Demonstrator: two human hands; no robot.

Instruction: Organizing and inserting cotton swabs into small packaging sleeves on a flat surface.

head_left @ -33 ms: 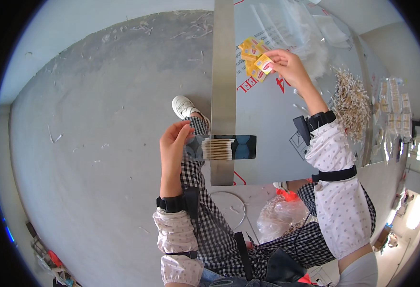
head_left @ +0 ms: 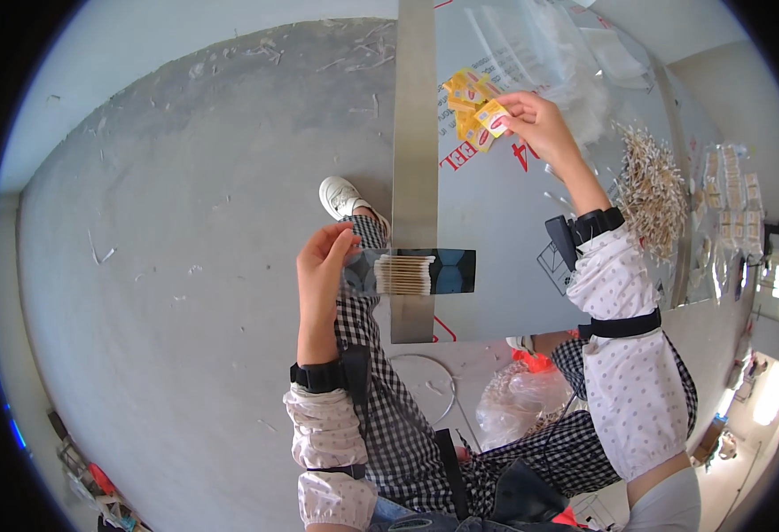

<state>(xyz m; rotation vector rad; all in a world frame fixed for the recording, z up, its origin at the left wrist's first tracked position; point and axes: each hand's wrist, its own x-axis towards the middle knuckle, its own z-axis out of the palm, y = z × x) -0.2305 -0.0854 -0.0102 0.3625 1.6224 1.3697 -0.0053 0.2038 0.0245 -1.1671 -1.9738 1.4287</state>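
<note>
My left hand pinches one end of a clear plastic bag over the metal strip at the table's left edge. Inside it lies a flat row of cotton swabs, wooden sticks with white tips; dark and blue shapes show at the bag's right part. Farther off to the right, my right hand is closed with thumb and fingers on a yellow card with a white and red print. That card is just over a small pile of similar yellow cards on the table.
A heap of loose cotton swabs spreads on the right, beyond my right forearm. Clear plastic bags lie at the far side. Filled packs stand farther right. Below the table edge is a plastic sack. A metal strip edges the grey table.
</note>
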